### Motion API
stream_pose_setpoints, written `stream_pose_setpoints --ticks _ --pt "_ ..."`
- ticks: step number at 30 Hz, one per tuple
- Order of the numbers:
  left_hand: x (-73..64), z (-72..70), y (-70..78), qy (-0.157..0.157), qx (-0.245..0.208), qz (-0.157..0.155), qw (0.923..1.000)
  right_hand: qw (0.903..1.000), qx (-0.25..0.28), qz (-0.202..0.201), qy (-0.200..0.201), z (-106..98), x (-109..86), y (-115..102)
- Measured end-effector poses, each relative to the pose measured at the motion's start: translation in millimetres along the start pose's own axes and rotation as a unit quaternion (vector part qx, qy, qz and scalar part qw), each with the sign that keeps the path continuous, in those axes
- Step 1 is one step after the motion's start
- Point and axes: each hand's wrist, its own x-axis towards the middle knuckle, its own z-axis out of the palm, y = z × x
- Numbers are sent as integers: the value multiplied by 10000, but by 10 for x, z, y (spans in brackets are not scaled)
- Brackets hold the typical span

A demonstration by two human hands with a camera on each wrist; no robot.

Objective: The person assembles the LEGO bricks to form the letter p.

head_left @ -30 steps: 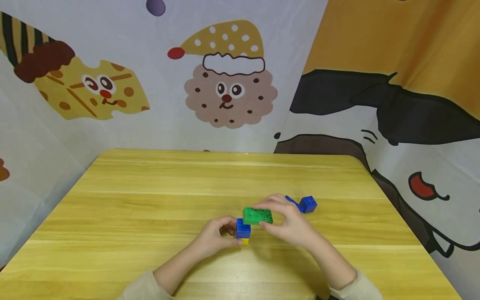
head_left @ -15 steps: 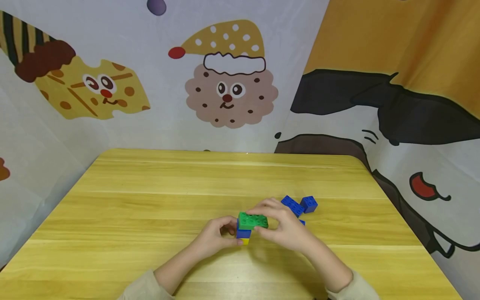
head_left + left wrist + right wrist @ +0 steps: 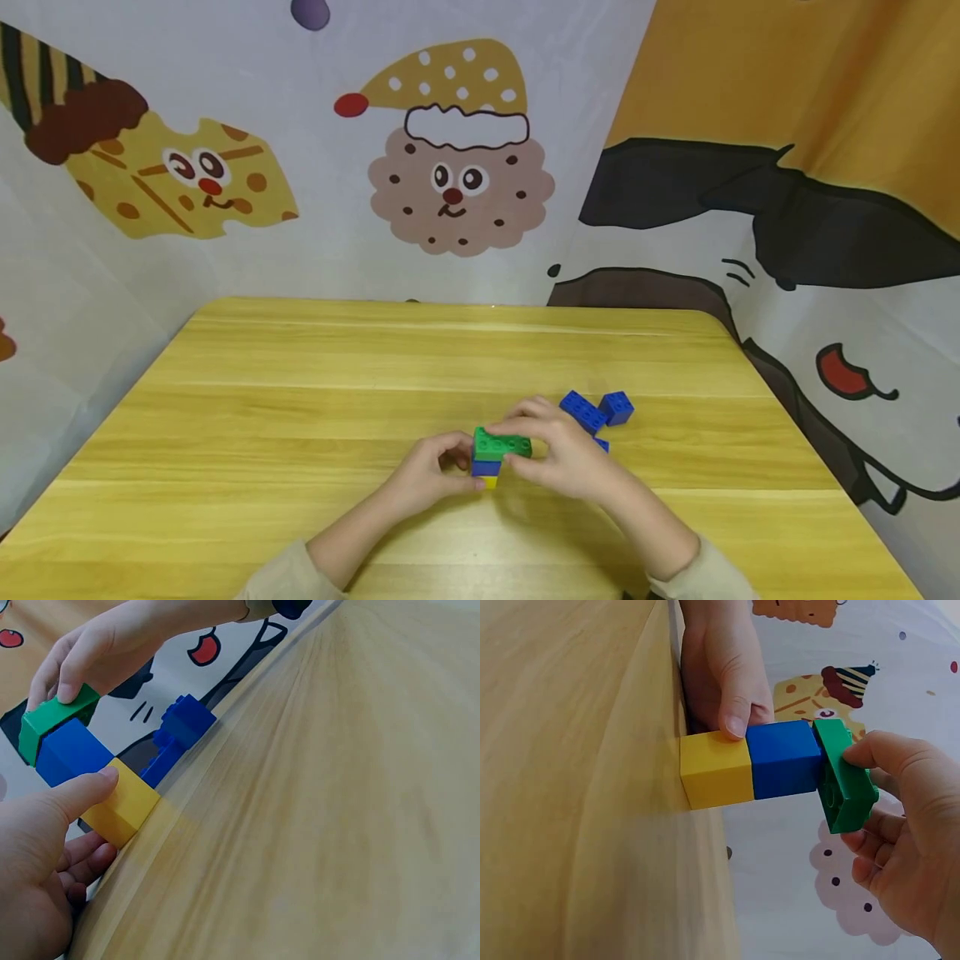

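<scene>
A yellow building block [image 3: 716, 771] stands on the table with a blue building block [image 3: 784, 759] stacked on it. My left hand [image 3: 426, 477] grips this stack low down, its thumb against the yellow block in the left wrist view. On top of the blue block sits a longer green building block [image 3: 501, 445], overhanging to the right. It is slightly tilted in the right wrist view; whether it is fully pressed on I cannot tell. My right hand [image 3: 566, 454] pinches the green block between thumb and fingers.
Behind the right hand lie a long blue block [image 3: 583, 412] and a squarer blue block [image 3: 617, 407]. A further blue piece [image 3: 602, 444] is mostly hidden by that hand. The wooden table [image 3: 300, 375] meets a cartoon-printed cloth at its far edge.
My right hand has brought the green block left and down onto the blue block. The left hand has stayed in place on the stack. More of the loose blue blocks now shows.
</scene>
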Motion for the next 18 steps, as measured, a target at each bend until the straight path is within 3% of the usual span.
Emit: stream_pose_setpoints --ticks 12,18 --pt "-12 -16 11 9 -98 14 10000 9980 -594 -192 34 27 28 -50" --pt "2 -2 7 8 15 10 10000 9967 -813 -79 -30 -5 29 -86"
